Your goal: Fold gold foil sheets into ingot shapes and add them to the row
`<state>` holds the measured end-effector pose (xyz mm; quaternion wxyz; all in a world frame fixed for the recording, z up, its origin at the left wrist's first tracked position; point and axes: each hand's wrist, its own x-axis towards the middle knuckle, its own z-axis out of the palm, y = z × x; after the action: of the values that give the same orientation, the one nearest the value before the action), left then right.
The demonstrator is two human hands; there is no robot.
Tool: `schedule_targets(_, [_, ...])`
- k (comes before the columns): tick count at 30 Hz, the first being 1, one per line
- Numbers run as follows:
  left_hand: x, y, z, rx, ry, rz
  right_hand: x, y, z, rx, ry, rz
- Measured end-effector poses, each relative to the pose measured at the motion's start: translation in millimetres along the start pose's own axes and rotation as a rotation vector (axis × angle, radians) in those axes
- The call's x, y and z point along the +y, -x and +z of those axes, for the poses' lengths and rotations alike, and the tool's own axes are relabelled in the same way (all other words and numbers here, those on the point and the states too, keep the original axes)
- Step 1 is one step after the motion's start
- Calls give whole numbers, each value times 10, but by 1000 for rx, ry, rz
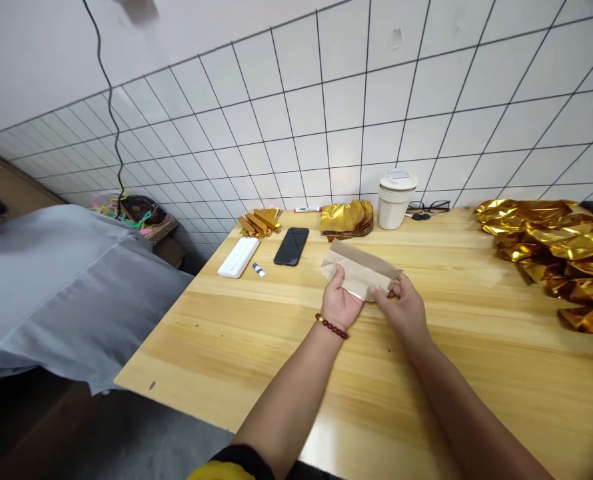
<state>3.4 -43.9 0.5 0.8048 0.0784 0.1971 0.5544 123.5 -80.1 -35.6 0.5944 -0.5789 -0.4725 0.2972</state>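
A piece of brown paper (pixel 359 268), partly folded, is held above the wooden table (pixel 256 347). My left hand (pixel 341 303), with a dark red bead bracelet at the wrist, supports it from below, palm up, with the thumb on its near left part. The fingers of my right hand (pixel 401 303) pinch its right end. Just behind the paper lies a stack of gold foil paper (pixel 347 219). Folded gold pieces (pixel 260 223) lie at the table's back left corner.
A black phone (pixel 291 247), white power bank (pixel 238 258) and small blue-and-white tube (pixel 258 270) lie left. Behind are a marker (pixel 307 210), white cup (pixel 395 200) and glasses (pixel 430 207). Crumpled gold foil (pixel 561 247) lies right. A person in grey (pixel 71 287) is left.
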Motion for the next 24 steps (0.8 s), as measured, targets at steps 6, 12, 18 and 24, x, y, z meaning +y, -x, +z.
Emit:
schedule_targets(6, [10, -66, -11, 60, 2, 13, -42, 0, -14, 14, -186, 93])
schedule_targets(12, [31, -70, 1, 91, -2, -11, -14, 9, -40, 129, -125, 82])
schedule_targets(18, [-1, -86, -2, 78, -32, -14, 23, 3, -22, 159, -185, 88])
schedule_targets(24, [-15, -97, -28, 72, -51, -5, 0, -4, -25, 173, -191, 87])
